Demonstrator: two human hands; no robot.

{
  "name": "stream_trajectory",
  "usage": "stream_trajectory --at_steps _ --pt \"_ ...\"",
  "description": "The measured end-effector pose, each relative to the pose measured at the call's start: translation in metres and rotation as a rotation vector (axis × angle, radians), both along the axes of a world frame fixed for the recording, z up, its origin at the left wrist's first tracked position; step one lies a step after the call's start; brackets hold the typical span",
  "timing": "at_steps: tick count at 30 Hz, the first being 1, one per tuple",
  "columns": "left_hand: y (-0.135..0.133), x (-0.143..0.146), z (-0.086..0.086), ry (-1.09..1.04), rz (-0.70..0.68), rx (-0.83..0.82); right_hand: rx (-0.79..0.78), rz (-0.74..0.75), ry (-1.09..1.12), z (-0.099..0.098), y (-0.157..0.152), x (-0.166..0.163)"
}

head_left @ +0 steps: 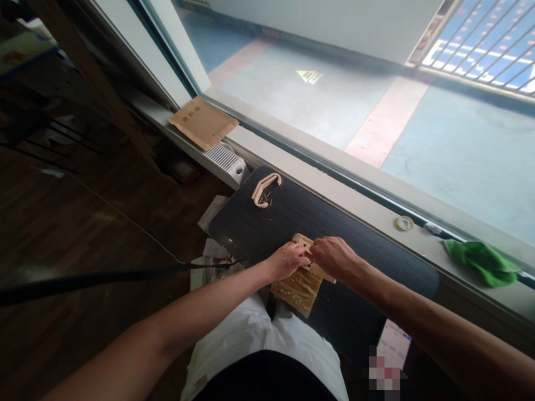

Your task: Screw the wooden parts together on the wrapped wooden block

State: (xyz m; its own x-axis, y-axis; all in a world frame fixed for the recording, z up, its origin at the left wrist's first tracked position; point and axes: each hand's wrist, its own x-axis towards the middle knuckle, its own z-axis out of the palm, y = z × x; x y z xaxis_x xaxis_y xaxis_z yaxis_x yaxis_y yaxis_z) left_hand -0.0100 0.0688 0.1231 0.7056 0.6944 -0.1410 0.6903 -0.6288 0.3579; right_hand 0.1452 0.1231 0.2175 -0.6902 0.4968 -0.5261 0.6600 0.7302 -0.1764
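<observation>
My left hand [287, 259] and my right hand [333, 256] meet over a small pale wooden piece [304, 243], both with fingers pinched closed on it. Under them a thin wooden sheet with cut-out shapes [297, 288] lies on a black ribbed board [317, 217] across my lap. A curved wooden part [264, 189] with a few tiny pegs beside it rests at the board's far left corner, well away from both hands.
A window sill runs behind the board with a green cloth [480, 260] and a small round tape roll [404, 223]. A brown padded envelope [203, 121] lies on a white heater [228, 160]. A black strap [96, 278] crosses the dark wooden floor at left. Papers [211, 253] lie beside the board.
</observation>
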Motion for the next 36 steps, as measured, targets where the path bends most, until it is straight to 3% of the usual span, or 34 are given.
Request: stream_trajectory --at_steps 8,15,36 --pt "0.042 0.031 0.005 0.042 0.104 0.047 0.114 -0.079 -0.103 0.004 0.036 0.021" --pt "0.035 0.013 0.012 0.091 0.117 0.149 0.147 -0.059 -0.082 0.001 0.025 0.029" --pt "0.049 0.006 0.010 0.071 0.044 0.081 0.114 -0.201 -0.093 -0.002 0.029 0.015"
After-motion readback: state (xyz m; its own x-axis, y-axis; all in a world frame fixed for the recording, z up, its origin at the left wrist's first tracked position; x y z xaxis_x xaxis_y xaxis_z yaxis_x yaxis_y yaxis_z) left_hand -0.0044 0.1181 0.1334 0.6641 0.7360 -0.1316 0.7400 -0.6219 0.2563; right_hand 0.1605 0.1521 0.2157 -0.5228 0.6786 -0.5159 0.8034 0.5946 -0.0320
